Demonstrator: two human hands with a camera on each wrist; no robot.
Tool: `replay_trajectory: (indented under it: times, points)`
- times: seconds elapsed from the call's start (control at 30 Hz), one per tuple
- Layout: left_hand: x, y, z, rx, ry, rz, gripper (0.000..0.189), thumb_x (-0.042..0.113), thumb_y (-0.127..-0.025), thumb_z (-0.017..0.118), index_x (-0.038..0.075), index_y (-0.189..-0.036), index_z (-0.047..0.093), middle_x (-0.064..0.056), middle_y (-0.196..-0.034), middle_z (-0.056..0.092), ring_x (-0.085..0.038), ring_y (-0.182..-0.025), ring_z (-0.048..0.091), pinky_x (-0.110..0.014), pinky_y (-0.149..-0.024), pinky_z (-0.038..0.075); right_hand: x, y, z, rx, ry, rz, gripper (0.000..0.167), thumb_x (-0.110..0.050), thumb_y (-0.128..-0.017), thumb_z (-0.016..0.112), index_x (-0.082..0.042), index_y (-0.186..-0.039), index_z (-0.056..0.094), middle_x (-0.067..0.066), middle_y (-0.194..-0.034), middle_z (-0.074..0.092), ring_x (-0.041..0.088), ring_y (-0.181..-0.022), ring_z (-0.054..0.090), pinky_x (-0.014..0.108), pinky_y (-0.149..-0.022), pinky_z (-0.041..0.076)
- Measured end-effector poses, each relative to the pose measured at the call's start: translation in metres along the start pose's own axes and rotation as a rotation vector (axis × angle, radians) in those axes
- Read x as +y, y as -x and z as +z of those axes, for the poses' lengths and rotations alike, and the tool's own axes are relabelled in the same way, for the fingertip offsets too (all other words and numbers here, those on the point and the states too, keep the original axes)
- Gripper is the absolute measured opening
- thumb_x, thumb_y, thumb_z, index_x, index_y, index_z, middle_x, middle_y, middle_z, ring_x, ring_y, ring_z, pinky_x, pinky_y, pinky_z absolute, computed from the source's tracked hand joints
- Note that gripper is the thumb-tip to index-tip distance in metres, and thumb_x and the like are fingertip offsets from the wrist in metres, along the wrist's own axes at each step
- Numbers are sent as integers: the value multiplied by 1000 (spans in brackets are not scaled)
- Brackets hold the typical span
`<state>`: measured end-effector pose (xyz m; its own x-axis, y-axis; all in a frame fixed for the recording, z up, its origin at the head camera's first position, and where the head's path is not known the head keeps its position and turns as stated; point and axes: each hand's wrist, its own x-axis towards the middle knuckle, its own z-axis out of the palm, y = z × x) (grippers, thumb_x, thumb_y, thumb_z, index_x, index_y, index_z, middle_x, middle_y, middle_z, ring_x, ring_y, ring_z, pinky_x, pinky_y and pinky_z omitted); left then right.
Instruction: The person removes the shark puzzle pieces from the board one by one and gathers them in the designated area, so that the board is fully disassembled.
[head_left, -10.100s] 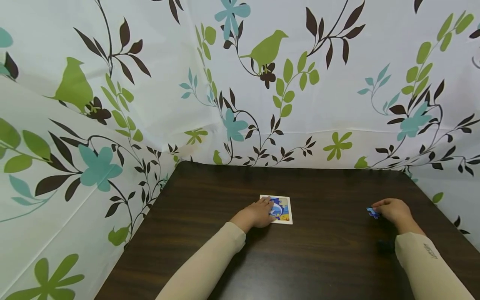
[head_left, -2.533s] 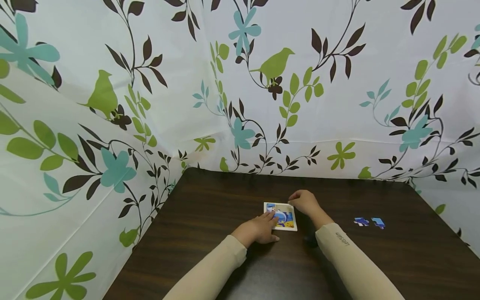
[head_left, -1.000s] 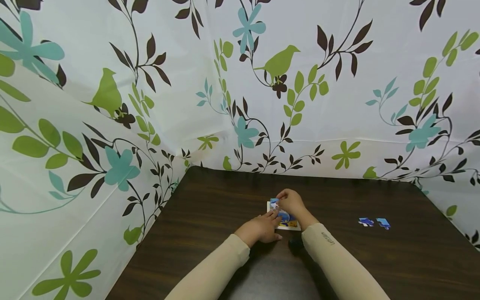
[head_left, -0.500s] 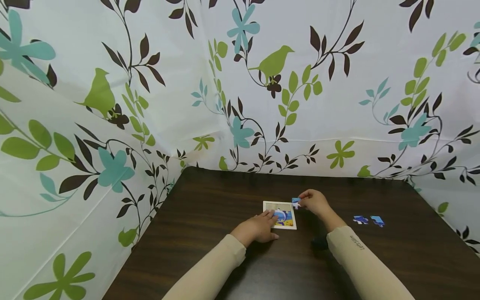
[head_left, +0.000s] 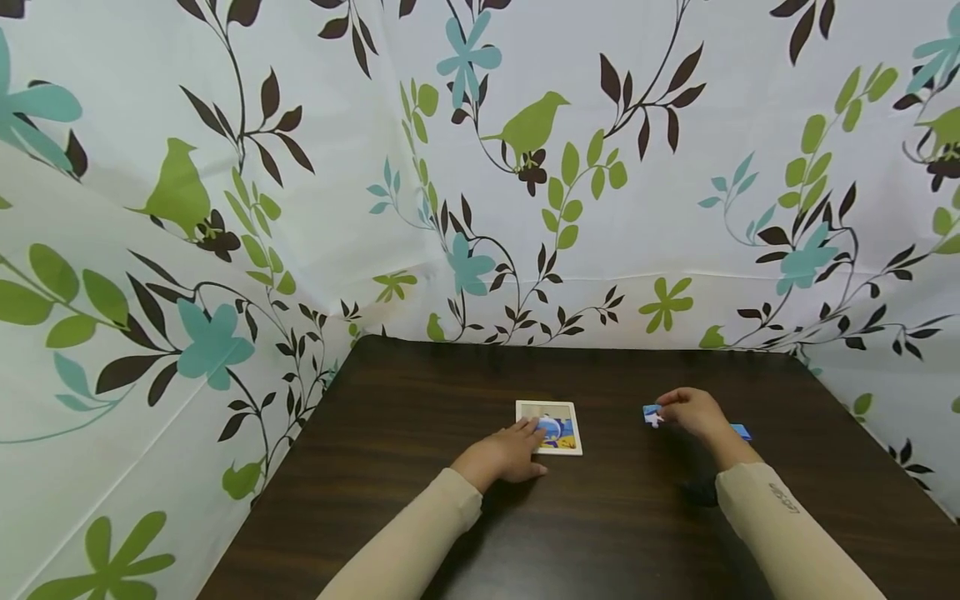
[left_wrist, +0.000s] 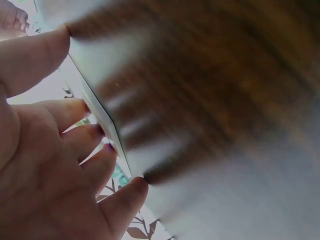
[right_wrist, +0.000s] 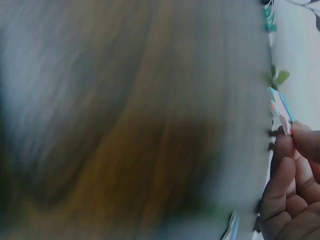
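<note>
A small jigsaw puzzle in a white frame [head_left: 576, 433] lies on the dark table. Its upper part shows bare backing, with blue and yellow pieces below. My left hand [head_left: 504, 452] rests on the puzzle's left side, fingers spread; the left wrist view shows its fingertips touching the frame edge [left_wrist: 100, 110]. To the right, my right hand [head_left: 696, 413] pinches a blue and white puzzle piece [head_left: 652, 415] between thumb and finger, held above the table in the right wrist view [right_wrist: 282, 107]. A blue loose piece [head_left: 741, 432] lies partly hidden behind my right wrist.
The dark wood table [head_left: 600, 533] reaches back to a white curtain [head_left: 480, 108] printed with birds, leaves and flowers. Another loose piece [right_wrist: 231, 227] shows at the lower edge of the right wrist view.
The right hand has carried the puzzle piece from over the frame's upper left rightward, away from the frame, towards the loose pieces. The left hand stays on the puzzle.
</note>
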<state>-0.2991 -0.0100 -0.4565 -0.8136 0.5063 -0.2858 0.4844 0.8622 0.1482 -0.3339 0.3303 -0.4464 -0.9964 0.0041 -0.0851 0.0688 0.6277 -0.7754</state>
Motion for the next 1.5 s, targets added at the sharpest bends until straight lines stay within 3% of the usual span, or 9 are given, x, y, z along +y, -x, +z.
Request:
replay_trajectory:
  times: [0.23, 0.47, 0.77, 1.13, 1.5]
  points:
    - [-1, 1, 1, -13, 9, -3, 71, 48, -98, 56, 21, -158, 29, 0, -167, 17, -19, -155, 14, -44, -122, 27, 14, 2, -8, -7, 15, 9, 29, -1, -91, 62, 16, -114, 62, 14, -94, 71, 9, -77, 62, 29, -68, 55]
    - [0, 1, 0, -10, 13, -5, 71, 48, -98, 57, 21, -158, 29, 0, -167, 18, -19, -155, 15, -44, -122, 27, 18, 5, -11, -5, 68, 38, 26, -3, -91, 64, 12, -111, 65, 22, -103, 68, 17, -81, 63, 35, -71, 57]
    - [2, 1, 0, -13, 3, -6, 72, 48, -98, 56, 21, -158, 29, 0, -167, 17, -19, -155, 15, -44, -122, 27, 20, 4, -12, 26, 195, 55, 21, -6, -88, 64, 8, -103, 70, 14, -88, 66, 23, -77, 60, 31, -61, 47]
    - [2, 0, 2, -9, 7, -5, 72, 48, -98, 57, 20, -158, 29, 0, -167, 18, -19, -155, 15, -44, -122, 27, 22, 1, -8, 50, 294, 45, 15, -8, -86, 66, 3, -95, 72, 19, -94, 67, 30, -84, 58, 37, -67, 47]
    - [2, 0, 2, -6, 8, -11, 72, 47, -98, 57, 20, -158, 29, 0, -167, 19, -19, -155, 15, -44, -122, 27, 20, 1, -7, 49, 301, 38, 15, -7, -87, 66, 3, -95, 73, 22, -97, 67, 32, -87, 59, 43, -72, 48]
